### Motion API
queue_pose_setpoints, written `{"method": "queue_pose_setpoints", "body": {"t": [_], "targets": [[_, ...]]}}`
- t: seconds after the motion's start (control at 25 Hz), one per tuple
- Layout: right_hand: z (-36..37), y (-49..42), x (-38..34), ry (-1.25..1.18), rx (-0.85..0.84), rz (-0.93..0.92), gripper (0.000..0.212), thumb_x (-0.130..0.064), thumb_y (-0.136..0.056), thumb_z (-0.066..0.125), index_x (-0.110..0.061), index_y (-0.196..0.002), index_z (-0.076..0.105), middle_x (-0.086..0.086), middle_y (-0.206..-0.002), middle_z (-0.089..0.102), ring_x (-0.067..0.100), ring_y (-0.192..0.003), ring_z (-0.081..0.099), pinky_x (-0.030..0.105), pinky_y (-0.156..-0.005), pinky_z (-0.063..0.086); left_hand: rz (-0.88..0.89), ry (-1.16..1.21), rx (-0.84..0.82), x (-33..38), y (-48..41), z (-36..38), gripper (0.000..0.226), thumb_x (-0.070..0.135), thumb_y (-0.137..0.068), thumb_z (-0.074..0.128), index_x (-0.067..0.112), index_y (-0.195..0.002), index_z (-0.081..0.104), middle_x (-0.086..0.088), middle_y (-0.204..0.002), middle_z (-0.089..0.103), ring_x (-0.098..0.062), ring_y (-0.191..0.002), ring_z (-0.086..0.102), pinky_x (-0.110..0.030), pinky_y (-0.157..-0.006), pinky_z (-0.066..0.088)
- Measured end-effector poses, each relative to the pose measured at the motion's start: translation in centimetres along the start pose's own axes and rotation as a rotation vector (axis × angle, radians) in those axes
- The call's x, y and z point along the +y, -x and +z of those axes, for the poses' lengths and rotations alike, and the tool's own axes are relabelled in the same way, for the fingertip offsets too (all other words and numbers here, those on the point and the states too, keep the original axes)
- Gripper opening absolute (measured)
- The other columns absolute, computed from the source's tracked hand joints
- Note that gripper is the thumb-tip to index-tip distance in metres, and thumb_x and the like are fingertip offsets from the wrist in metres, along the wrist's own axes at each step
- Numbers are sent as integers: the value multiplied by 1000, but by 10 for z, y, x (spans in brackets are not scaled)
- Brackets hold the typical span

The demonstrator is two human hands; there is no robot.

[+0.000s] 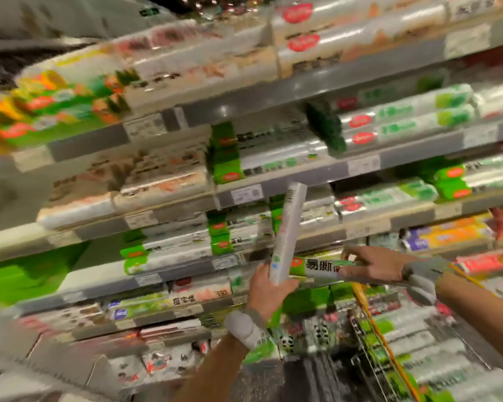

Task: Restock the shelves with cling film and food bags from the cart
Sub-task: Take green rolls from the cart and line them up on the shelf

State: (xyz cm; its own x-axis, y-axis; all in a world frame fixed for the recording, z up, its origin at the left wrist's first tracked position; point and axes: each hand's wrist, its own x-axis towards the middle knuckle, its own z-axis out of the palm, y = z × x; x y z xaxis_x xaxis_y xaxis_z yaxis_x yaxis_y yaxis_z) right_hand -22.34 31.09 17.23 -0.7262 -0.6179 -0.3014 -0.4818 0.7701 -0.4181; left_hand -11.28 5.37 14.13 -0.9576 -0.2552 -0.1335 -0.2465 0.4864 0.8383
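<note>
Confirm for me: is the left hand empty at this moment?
No, the left hand grips the lower end of a white roll pointing up, while the right hand pinches a green-labelled roll.

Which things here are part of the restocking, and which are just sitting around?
In the job: left hand, upright white roll, right hand, green-labelled roll, cart, shelves.
Just there: price tags, panda-print packs, orange box.
</note>
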Motion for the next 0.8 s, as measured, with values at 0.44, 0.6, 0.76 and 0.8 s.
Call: {"method": "queue_pose_setpoints", "body": {"t": [0.44,0.6,0.76,0.8], "targets": [[-58,-67,-110,374,165,-209,52,-55,-96,45,-23,-136,35,5,-133,57,20,-111,59,30,-91,44,-45,465,318,0,4,-118,33,18,-82,78,9,-109,62,-8,-88,70,-8,-65,70,-20,-59,54],[-93,-79,-122,441,357,-267,46,-47,-96,49,-19,-131,39,3,-131,55,19,-115,54,34,-98,41,-30,493,312,7,-1,-132,40,16,-80,77,12,-115,57,-17,-99,68,-28,-77,72,-40,-65,61],[-130,-96,-133,514,500,-216,47,-41,-97,51,-19,-135,37,3,-135,44,20,-121,47,41,-103,39,-1,485,291,25,-7,-147,66,17,-83,76,19,-135,36,-4,-105,61,-23,-79,67,-41,-73,61],[-138,-102,-138,546,536,-182,46,-42,-98,49,-18,-135,37,4,-134,42,22,-122,46,42,-102,38,-2,488,289,30,-9,-151,74,17,-82,77,22,-140,31,-3,-110,59,-25,-88,66,-41,-79,60]]}}
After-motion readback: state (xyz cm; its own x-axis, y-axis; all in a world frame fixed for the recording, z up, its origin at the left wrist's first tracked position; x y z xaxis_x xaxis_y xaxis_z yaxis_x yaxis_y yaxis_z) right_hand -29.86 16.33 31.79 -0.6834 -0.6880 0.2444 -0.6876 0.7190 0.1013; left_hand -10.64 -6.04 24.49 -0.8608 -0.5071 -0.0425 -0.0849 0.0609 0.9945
